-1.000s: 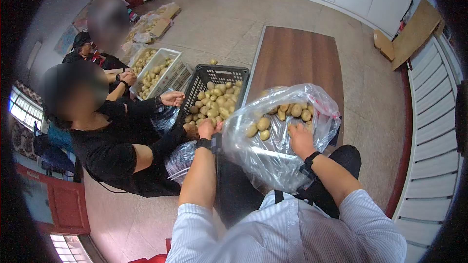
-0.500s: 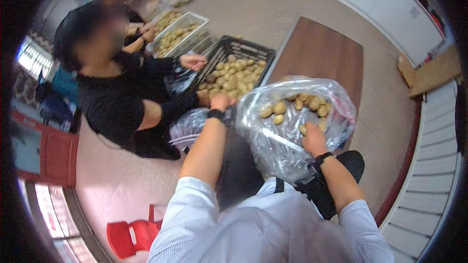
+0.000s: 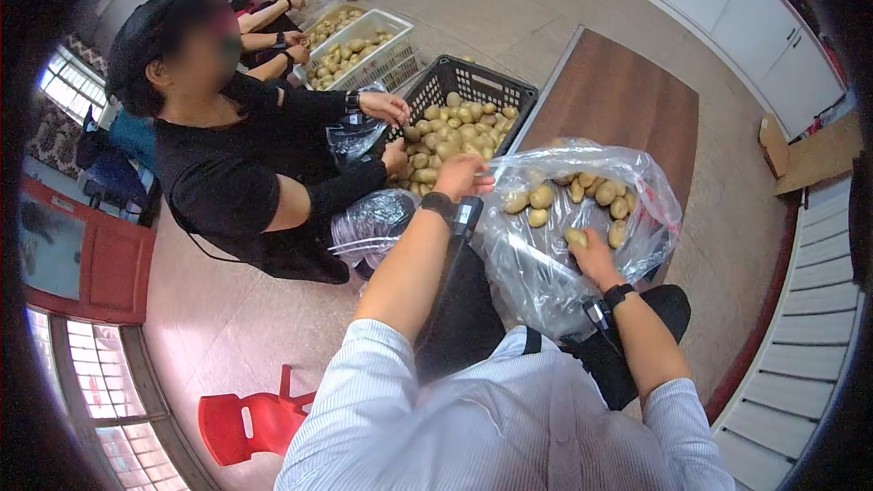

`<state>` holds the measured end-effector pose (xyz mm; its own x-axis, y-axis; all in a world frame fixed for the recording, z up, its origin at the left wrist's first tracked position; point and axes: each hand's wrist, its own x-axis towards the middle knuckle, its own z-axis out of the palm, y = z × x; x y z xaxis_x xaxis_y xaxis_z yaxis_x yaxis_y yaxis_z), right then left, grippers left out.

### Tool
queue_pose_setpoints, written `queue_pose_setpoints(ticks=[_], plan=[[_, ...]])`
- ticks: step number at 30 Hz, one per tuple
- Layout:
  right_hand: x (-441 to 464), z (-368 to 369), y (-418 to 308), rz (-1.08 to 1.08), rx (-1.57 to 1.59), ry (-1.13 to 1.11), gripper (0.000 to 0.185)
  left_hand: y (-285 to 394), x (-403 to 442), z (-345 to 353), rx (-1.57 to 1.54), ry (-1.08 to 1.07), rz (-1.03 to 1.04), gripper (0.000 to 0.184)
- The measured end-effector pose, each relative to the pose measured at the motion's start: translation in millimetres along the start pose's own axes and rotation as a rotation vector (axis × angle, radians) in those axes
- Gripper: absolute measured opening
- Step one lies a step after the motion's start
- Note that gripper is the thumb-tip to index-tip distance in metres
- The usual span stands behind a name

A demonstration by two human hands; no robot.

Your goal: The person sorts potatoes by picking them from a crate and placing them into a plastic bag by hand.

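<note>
A clear plastic bag [image 3: 536, 282] lies with its mouth spread over the near end of a brown tabletop, several potatoes [image 3: 541, 195] inside. My right hand [image 3: 596, 262] reaches into it, fingers closed around a potato [image 3: 576, 237]. At the bag's left rim, my left hand [image 3: 462, 176] has its fingers bent on the plastic edge, seemingly pinching it; the fingertips are partly hidden. Just beyond that hand, a black crate [image 3: 520, 100] holds many potatoes [image 3: 464, 132].
On the left a co-worker [image 3: 227, 164] in black has both hands at the crate. Behind it stand white crates [image 3: 400, 32] of potatoes, with other people's arms over them. The brown table [image 3: 618, 109] extends away from me. A red chair [image 3: 223, 427] is at lower left.
My left hand has come out of the crate and moved right to the bag's rim. My right hand stays in the bag with a potato. The co-worker's near hand has shifted in the crate.
</note>
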<state>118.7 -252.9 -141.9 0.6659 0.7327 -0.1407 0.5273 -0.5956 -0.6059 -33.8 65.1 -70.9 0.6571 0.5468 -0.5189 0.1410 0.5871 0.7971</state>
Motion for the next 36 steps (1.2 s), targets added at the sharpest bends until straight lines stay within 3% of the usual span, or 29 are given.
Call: queue_pose_setpoints(ticks=[1,3,7,9,25,28,31,35,36], plan=[[3,-2,-7,0.004,0.0,0.0,0.046,0,0,3,0.001,-0.002,-0.003,0.03],[8,-9,-25,0.192,0.406,-0.169,0.047,1,1,11,0.05,-0.071,-0.086,0.029],[5,-24,-70,0.25,0.712,-0.276,0.042,-3,-1,21,0.149,-0.222,-0.112,0.029],[3,-30,-92,0.306,0.861,-0.315,0.027,-2,-6,28,0.226,-0.23,-0.125,0.031],[14,-45,-139,0.241,1.03,-0.409,0.037,-1,-20,49,0.386,-0.323,-0.178,0.037],[19,-41,-144,0.219,1.021,-0.384,0.037,5,-26,52,0.52,-0.525,0.027,0.036],[23,-36,-142,0.229,1.013,-0.358,0.041,17,-41,59,0.523,-0.523,-0.142,0.038],[33,-15,-123,0.076,0.772,-0.292,0.042,11,-37,58,0.542,-0.538,-0.176,0.034],[38,0,-112,-0.06,0.693,-0.18,0.041,12,-38,58,0.561,-0.529,-0.191,0.033]])
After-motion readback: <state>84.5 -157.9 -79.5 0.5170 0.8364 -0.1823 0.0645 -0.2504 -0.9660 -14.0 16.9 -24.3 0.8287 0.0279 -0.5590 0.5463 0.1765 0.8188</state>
